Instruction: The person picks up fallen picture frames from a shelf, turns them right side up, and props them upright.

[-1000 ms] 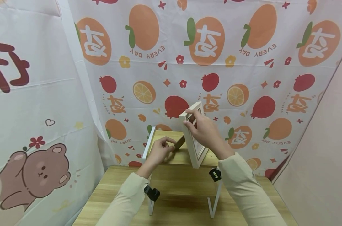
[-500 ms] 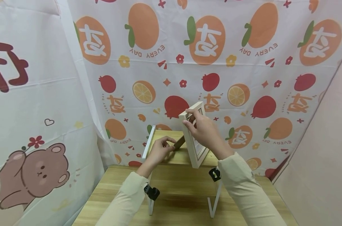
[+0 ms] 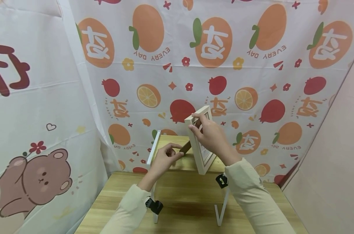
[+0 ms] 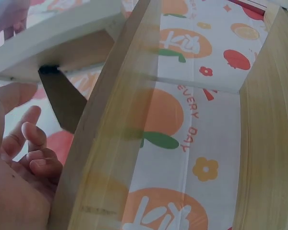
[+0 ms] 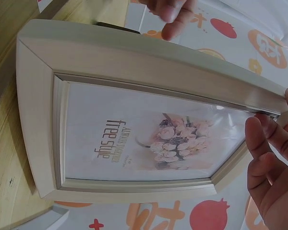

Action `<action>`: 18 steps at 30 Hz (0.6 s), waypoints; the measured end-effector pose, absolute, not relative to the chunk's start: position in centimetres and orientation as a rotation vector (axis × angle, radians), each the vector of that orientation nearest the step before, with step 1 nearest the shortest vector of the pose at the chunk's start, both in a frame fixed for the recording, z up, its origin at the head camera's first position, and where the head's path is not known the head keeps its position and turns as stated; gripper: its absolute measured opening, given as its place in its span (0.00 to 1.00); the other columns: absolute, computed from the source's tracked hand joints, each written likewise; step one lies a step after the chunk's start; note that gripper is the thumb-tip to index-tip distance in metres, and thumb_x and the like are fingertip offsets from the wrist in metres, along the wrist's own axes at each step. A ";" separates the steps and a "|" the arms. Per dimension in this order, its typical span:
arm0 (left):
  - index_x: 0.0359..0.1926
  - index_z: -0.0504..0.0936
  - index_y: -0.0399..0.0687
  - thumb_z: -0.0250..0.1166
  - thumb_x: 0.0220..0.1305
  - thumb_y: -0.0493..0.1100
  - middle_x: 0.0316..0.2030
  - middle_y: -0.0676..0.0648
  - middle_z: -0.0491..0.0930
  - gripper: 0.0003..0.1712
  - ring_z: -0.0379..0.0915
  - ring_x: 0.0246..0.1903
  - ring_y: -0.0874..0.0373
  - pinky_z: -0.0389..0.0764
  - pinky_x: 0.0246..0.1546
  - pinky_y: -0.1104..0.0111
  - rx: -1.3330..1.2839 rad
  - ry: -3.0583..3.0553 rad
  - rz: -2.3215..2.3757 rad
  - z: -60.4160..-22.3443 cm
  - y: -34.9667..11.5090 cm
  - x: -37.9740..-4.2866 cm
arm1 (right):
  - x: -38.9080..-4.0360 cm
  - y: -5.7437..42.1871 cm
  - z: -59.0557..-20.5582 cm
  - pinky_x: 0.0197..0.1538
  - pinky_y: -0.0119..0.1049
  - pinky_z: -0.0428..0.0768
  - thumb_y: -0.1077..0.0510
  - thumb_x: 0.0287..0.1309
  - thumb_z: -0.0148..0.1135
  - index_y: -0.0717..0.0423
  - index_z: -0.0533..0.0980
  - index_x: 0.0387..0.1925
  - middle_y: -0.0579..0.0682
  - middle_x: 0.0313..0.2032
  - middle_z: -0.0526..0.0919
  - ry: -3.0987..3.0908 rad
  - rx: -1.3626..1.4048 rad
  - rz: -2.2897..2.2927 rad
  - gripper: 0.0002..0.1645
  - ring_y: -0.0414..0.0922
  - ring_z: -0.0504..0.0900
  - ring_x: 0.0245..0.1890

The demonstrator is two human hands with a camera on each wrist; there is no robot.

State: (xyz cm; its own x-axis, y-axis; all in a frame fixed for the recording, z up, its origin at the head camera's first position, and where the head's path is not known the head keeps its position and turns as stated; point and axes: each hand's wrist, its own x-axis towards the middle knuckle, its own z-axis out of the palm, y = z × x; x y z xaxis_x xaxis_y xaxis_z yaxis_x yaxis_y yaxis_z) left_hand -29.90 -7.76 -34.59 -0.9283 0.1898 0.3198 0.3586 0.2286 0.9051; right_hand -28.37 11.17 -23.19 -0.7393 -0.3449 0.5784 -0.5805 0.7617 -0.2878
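Observation:
A cream picture frame (image 3: 198, 146) stands upright, turned sideways, on a small wooden shelf table (image 3: 165, 140). My right hand (image 3: 210, 133) grips its upper corner, thumb and fingers around the edge. Behind it, a dark support leg (image 4: 62, 100) juts out at an angle. My left hand (image 3: 165, 159) is at the leg's free end, fingers loosely bent; in the left wrist view a gap shows between fingers and leg. In the right wrist view the frame's face holds a printed flower sheet (image 5: 177, 141), and my left fingertips show beyond its upper edge.
The shelf table has white metal side rails (image 3: 154, 148) and bent legs (image 3: 222, 208). It stands on a larger wooden table (image 3: 118, 195). A fruit-print curtain (image 3: 177, 71) hangs close behind, and a bear-print curtain (image 3: 48, 113) hangs at the left.
My left hand has drawn slightly left and back, showing a little more of the support leg. My right hand and the picture frame have stayed nearly still.

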 end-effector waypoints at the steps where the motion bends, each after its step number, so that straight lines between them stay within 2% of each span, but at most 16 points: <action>1: 0.51 0.81 0.45 0.67 0.62 0.44 0.20 0.52 0.67 0.17 0.61 0.17 0.64 0.64 0.20 0.72 -0.547 -2.346 -1.790 -34.6 -7.6 -29.7 | -28.4 11.2 -23.2 0.31 0.34 0.76 0.49 0.66 0.57 0.55 0.67 0.64 0.48 0.36 0.82 -2.451 0.697 0.629 0.28 0.43 0.79 0.30; 10: 0.54 0.79 0.44 0.71 0.57 0.42 0.25 0.51 0.65 0.24 0.58 0.23 0.62 0.64 0.23 0.73 -0.632 -2.333 -1.826 -34.6 -6.2 -28.5 | -28.2 11.2 -23.3 0.31 0.35 0.76 0.49 0.67 0.57 0.54 0.66 0.64 0.48 0.36 0.82 -2.461 0.682 0.624 0.28 0.43 0.79 0.30; 18: 0.51 0.82 0.50 0.74 0.53 0.42 0.26 0.46 0.68 0.23 0.59 0.25 0.61 0.62 0.25 0.73 -0.647 -2.330 -1.756 -35.0 -5.2 -28.2 | -28.3 11.0 -23.3 0.30 0.34 0.75 0.49 0.66 0.57 0.55 0.66 0.64 0.48 0.37 0.83 -2.449 0.690 0.613 0.29 0.42 0.78 0.28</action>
